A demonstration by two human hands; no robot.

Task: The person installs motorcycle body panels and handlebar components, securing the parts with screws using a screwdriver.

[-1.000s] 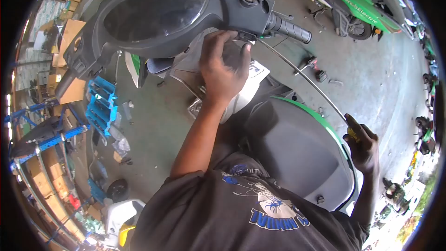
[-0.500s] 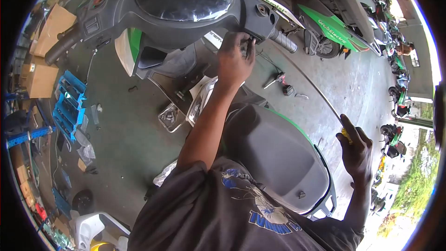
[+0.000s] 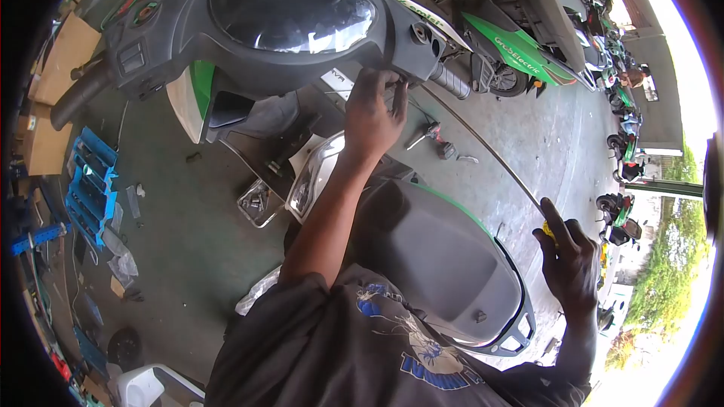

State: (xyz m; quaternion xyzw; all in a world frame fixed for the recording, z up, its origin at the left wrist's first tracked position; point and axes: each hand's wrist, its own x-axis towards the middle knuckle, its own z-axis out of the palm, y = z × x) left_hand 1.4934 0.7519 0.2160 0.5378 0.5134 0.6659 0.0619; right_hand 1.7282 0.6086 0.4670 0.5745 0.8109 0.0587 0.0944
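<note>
My left hand (image 3: pixel 371 122) is pinched at the underside of the scooter's dark handlebar cover (image 3: pixel 302 68), near the right grip (image 3: pixel 451 81); what its fingertips hold is too small to make out. My right hand (image 3: pixel 567 260) is wrapped round the yellow handle (image 3: pixel 549 234) of a long screwdriver. Its thin metal shaft (image 3: pixel 490 149) runs up and left to the underside of the cover, just right of my left hand. The glossy display (image 3: pixel 294 13) faces up. Below my left forearm lies the scooter's dark seat (image 3: pixel 437 256).
A metal tray of small parts (image 3: pixel 260 203) and a blue rack (image 3: pixel 92 185) stand at the left. On the floor lies a red and black power tool (image 3: pixel 434 138). A green scooter (image 3: pixel 509 49) is parked beyond. Cardboard boxes (image 3: pixel 64 60) line the far left.
The view has swung right, so the scooter and blue rack appear further left. My left hand's fingers have drawn closer together under the cover. My right hand keeps hold of the screwdriver.
</note>
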